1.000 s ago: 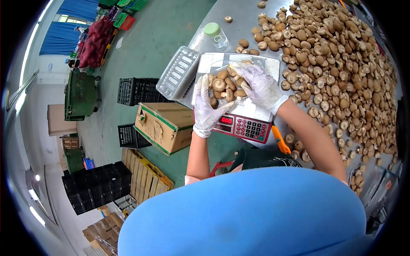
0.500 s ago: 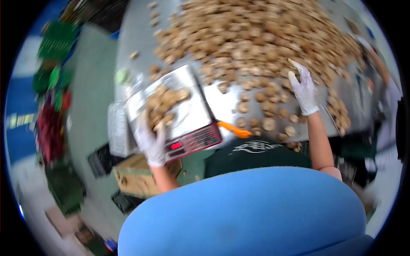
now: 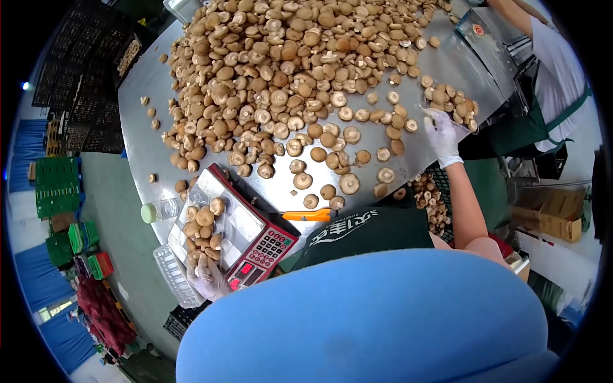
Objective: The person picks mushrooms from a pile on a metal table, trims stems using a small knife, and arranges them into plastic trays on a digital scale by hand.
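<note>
While our left hand (image 3: 207, 281) keeps its curled grip on the first tray (image 3: 222, 227), mushrooms inside, atop the scale (image 3: 246, 223), our right hand (image 3: 442, 137) has left it for the second tray (image 3: 423, 99), also mushroom-filled; we cannot tell its grip. Apron (image 3: 396, 230): white lettering, partly legible.

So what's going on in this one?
A person in whitish gloves has their left hand at a small batch of mushrooms on a digital scale. Their right hand is at the edge of a second batch on the metal table; whether it has a grip is unclear. A large loose heap spreads across the table, and another person is at the right.
</note>
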A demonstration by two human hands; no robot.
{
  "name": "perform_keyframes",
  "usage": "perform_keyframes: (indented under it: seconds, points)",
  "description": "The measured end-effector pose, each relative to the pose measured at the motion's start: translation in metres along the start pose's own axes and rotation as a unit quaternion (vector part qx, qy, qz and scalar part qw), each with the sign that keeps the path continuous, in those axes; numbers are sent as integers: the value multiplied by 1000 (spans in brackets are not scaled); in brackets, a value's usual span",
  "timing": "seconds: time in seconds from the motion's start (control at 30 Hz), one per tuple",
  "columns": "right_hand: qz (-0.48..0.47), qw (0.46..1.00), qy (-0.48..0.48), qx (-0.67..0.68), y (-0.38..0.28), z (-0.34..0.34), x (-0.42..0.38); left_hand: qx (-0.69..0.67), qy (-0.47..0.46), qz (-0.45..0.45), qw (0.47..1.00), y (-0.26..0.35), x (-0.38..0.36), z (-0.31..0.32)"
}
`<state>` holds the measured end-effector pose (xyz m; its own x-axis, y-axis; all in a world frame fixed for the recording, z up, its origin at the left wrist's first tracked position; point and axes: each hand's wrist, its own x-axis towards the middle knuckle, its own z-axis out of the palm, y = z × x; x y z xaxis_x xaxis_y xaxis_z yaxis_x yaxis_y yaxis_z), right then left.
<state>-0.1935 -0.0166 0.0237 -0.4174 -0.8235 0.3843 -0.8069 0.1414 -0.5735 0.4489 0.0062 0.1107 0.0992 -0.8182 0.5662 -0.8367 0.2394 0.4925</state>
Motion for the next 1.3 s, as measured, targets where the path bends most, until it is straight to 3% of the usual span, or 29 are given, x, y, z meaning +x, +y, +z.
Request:
perform_keyframes:
  seconds: [0.07, 0.2, 0.3, 0.47, 0.53, 0.6, 0.67, 0.8, 0.87, 1.0, 1.2, 1.27, 1.3]
  points:
    - [-33, 999, -5, -16, -13, 9, 3, -3, 4, 5, 1000, 1, 2, 1]
    - [-21, 993, -108, -34, -40, 19, 14, -6, 9, 12, 1000, 1, 4, 2]
    - [19, 966, -238, -94, -54, 22, 21, -7, 11, 17, 1000, 2, 2, 2]
    - [33, 969, -245, 23, -30, 25, 27, -1, 16, 22, 1000, 5, 1, 2]
    - [142, 940, -227, 213, -36, 15, 24, -1, 19, 21, 1000, 6, 1, 3]
    - [121, 942, -236, 206, -40, 9, 22, 2, 25, 24, 999, 8, 2, 3]
    - [218, 872, -260, 353, -61, -7, 21, 1, 25, 25, 999, 9, 1, 3]
    - [231, 836, -266, 421, -63, -21, 16, 9, 36, 38, 999, 14, 1, 3]
    - [272, 748, -263, 545, -54, -32, 11, 5, 40, 51, 998, 21, 1, 8]
    - [251, 699, -283, 607, -48, -42, -3, -20, 40, 90, 995, 44, 3, 29]
    - [232, 694, -288, 617, -66, -45, -11, -129, -29, 154, 979, 105, -12, 100]
    - [248, 707, -287, 598, -66, -45, -11, -154, -34, 172, 972, 116, -16, 119]
    - [301, 679, -242, 624, -73, -47, -12, -165, -33, 182, 969, 118, -17, 127]
